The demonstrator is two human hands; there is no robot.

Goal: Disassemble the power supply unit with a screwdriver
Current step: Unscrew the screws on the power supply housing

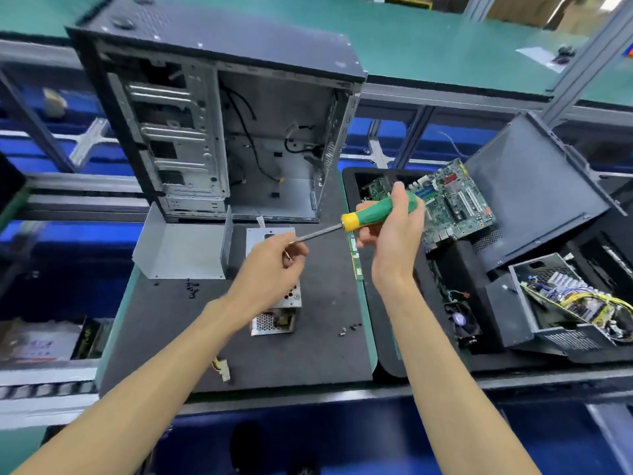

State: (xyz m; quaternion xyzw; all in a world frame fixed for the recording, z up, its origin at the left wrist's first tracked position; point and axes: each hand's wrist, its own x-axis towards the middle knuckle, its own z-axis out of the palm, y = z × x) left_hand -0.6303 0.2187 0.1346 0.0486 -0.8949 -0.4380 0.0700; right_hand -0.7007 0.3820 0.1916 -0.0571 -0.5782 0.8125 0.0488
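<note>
At centre of the dark surface [308, 354] lies the PSU [274, 320], a stiff metal box w/ sharp edges, prob. heavy; best held by its sides. Right hand [394, 231] grips the screwdriver [373, 214]; left hand [274, 265] fingers pinch its shaft tip above the PSU.

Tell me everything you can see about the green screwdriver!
The screwdriver has a chunky green handle with a yellow collar and a thin, shiny metal shaft. It is held above the dark mat, tilted, handle up to the right and shaft sloping down to the left. The right hand wraps around the handle, thumb pointing up. The left hand pinches the far end of the shaft, hiding the tip. It touches nothing else that I can see.
</note>
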